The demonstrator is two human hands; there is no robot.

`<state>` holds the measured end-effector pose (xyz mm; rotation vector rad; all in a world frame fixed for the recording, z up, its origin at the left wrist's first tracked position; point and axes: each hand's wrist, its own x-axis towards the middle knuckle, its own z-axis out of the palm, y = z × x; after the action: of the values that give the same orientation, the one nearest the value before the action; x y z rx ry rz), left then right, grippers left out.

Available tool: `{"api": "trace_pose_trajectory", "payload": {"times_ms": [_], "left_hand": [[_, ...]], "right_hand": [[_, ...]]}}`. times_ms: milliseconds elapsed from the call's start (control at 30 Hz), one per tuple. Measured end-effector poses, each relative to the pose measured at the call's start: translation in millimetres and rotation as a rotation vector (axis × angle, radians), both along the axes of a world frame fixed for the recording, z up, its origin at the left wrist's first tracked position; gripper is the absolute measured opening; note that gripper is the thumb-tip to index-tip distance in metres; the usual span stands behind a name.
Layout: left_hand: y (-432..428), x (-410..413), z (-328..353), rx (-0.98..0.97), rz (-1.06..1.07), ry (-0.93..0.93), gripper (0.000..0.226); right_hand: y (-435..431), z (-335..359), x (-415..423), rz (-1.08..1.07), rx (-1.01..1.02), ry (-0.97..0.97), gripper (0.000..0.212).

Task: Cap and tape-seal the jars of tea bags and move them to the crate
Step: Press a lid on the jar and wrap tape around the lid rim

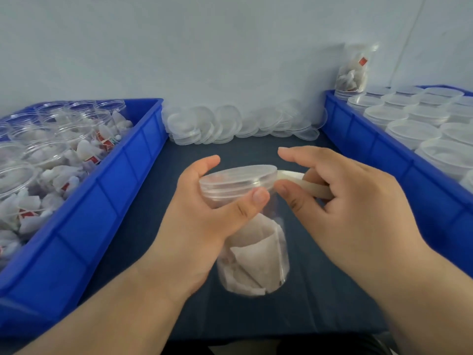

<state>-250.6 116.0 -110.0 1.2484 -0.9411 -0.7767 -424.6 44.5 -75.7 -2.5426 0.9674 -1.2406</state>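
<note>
The left hand (202, 208) is gripping the jar (258, 254) near its top, with its fingers curling round the far side and its thumb pressing on the seam just under the lid (238, 175). The jar is sitting tilted over the dark table (320, 290), between the two crates, with tea bags lying in its lower part; whether its base is touching the table I cannot tell. The right hand (358, 201) is pinching pale tape (302, 181) between thumb and fingers, its forefinger reaching out straight past the lid. The tape's end is meeting the lid's rim on the right. The left crate (102, 201) is holding open jars (38, 162) of tea bags. The right crate (371, 149) is holding capped jars (409, 129), and a far jar (354, 67) is leaning at its back corner. Loose lids (230, 124) are lying heaped against the wall.
</note>
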Motion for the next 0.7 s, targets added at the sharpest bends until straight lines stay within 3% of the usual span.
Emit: {"api": "trace_pose_trajectory", "payload": {"times_ms": [100, 267, 467, 700], "left_hand": [[2, 3, -1, -0.030, 0.089, 0.052, 0.099], [5, 3, 6, -0.067, 0.036, 0.119, 0.100], [9, 2, 11, -0.079, -0.056, 0.108, 0.114], [13, 7, 14, -0.042, -0.199, 0.003, 0.121]], "right_hand": [[-5, 9, -7, 0.119, 0.160, 0.084, 0.049], [-22, 23, -20, 0.271, 0.336, 0.109, 0.057], [-19, 16, -13, 0.249, 0.331, 0.094, 0.059], [-10, 10, -6, 0.130, 0.279, 0.097, 0.046]]}}
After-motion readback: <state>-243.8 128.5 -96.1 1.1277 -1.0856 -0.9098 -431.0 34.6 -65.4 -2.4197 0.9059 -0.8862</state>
